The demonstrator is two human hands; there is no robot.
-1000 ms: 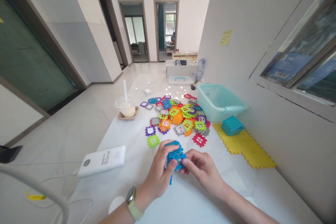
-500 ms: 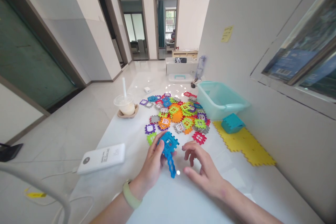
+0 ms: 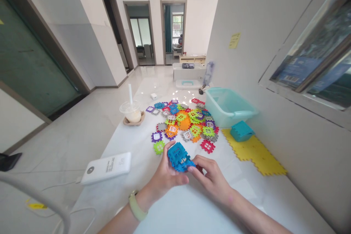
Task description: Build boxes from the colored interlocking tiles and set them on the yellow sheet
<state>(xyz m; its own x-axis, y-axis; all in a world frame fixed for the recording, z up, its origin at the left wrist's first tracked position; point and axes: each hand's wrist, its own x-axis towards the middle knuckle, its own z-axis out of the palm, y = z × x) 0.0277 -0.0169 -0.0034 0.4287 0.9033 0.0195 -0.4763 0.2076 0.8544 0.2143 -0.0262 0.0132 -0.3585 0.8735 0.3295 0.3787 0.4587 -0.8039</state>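
Blue interlocking plastic tile cluster [image 3: 178, 157] is being held between left hand [image 3: 164, 178] and right hand [image 3: 211, 180], fingers closed on it; uneven squeezing could pop tiles loose onto the multicoloured tile pile [image 3: 186, 124] just ahead of the hands.

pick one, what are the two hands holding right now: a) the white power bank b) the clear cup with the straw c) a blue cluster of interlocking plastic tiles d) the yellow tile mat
C: the left hand and the right hand hold the blue cluster of interlocking plastic tiles between them, their fingers against its sides.
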